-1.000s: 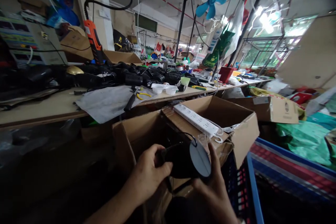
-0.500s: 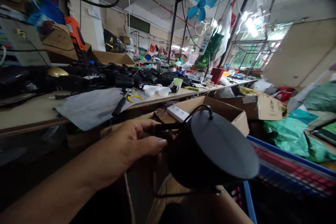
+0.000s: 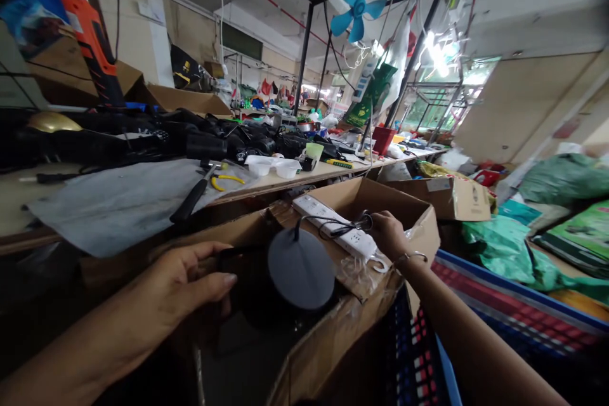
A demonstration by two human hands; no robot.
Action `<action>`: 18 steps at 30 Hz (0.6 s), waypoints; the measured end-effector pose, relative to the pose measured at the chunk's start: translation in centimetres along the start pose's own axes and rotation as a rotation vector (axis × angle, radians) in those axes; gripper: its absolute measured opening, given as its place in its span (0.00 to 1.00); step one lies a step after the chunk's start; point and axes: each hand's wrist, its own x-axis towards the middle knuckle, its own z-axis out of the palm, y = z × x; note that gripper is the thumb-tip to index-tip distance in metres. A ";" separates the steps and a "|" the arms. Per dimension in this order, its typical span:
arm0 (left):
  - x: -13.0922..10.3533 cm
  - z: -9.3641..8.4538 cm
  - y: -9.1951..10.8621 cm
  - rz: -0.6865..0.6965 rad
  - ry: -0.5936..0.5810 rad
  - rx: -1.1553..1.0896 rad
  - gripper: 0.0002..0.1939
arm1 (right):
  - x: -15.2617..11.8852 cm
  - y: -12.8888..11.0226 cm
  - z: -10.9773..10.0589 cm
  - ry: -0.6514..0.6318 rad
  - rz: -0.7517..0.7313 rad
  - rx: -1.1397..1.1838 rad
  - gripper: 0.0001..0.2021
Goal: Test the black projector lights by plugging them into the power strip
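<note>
My left hand [image 3: 195, 288] is closed on the dark bracket of a black round-ended lamp-like device [image 3: 301, 268], held low over an open cardboard box [image 3: 304, 355]. Its flat grey-black disc end faces up and toward me. A thin black power cord [image 3: 328, 221] leaves the disc and runs right to my right hand [image 3: 387, 235]. That hand pinches the bundled cord beside a white power strip [image 3: 335, 227], which lies on a cardboard flap. Whether a plug sits in the fingers is hidden.
On the workbench [image 3: 238, 193] at left lie a hammer [image 3: 195, 193], yellow-handled pliers [image 3: 227, 182], white plastic trays [image 3: 273, 166] and many black devices. An orange power tool [image 3: 92, 44] hangs above. A blue-rimmed crate [image 3: 523, 298] and green bags [image 3: 504, 254] are at right.
The black device has moved left and lower with my left hand. My right hand has come from beneath it to the power strip, drawing the cord along. The view has shifted rightward.
</note>
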 end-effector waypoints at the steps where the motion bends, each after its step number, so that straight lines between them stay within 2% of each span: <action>1: 0.5 0.2 -0.5 -0.014 0.009 0.028 0.30 | 0.3 0.5 0.1 -0.002 0.019 -0.023 0.08; 6: 2.6 2.0 -4.0 -0.071 0.089 0.024 0.23 | 1.3 1.3 1.2 -0.071 0.066 -0.073 0.13; 11: 4.0 2.6 -7.1 -0.088 0.069 -0.110 0.16 | 2.2 0.3 1.3 -0.175 -0.025 -0.113 0.14; 14: 4.4 2.4 -7.7 -0.109 0.056 -0.107 0.18 | 2.4 -0.1 1.5 -0.205 -0.054 -0.136 0.13; 18: 4.9 2.4 -7.5 -0.095 0.069 -0.096 0.18 | 1.5 0.3 2.6 -0.175 -0.032 -0.142 0.09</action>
